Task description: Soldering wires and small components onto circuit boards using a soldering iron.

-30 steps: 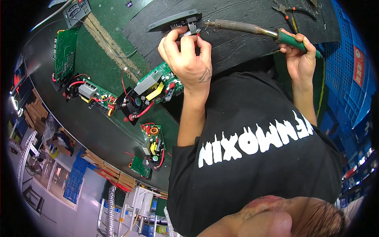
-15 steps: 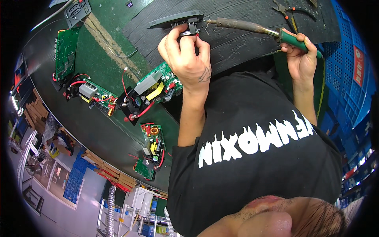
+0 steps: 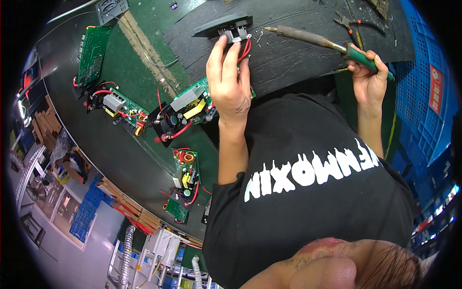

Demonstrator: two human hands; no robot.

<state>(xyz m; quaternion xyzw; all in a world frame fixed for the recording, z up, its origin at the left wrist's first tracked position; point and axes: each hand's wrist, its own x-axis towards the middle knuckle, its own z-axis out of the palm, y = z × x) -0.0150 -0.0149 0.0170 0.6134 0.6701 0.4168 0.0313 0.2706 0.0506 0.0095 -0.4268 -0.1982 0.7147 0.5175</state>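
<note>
Green-handled soldering iron (image 3: 327,43) with tapered metal barrel gripped in right hand (image 3: 369,79), 2 o'clock; flat black plastic panel (image 3: 220,26), 12 o'clock, touched by loosely open left hand (image 3: 228,89), fingers straighter than earlier; curved red wires (image 3: 247,50) more exposed.

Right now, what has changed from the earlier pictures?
The left hand has uncurled, its thumb drawn back from the black panel, baring more red wire. The soldering iron has its tip farther right of the panel. The right hand still grips the iron; pliers stay on the mat.
</note>
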